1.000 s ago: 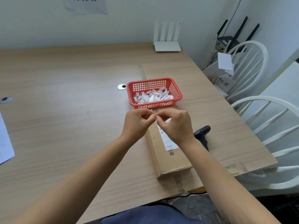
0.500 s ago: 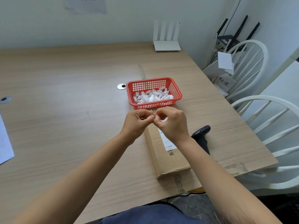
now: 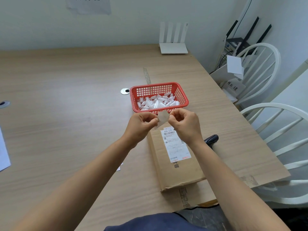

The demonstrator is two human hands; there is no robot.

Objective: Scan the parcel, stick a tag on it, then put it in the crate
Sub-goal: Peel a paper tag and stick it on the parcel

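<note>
A flat brown cardboard parcel (image 3: 178,170) with a white shipping label (image 3: 176,145) lies on the wooden table (image 3: 66,114) in front of me. Just above its far end, my left hand (image 3: 141,124) and my right hand (image 3: 185,124) each pinch one side of a small pale tag (image 3: 162,118), now pulled open between them. Behind the hands sits a red plastic basket (image 3: 183,97) holding several rolled white tags. The black scanner (image 3: 211,140) lies right of the parcel, partly hidden by my right forearm.
A white router (image 3: 173,47) stands at the table's far edge. Two white chairs (image 3: 273,114) are to the right of the table. A white sheet (image 3: 3,152) lies at the left edge. Round cable holes (image 3: 125,91) dot the tabletop.
My hands, which were pressed together over a rolled tag, have moved apart. The tag is now spread out between their fingertips.
</note>
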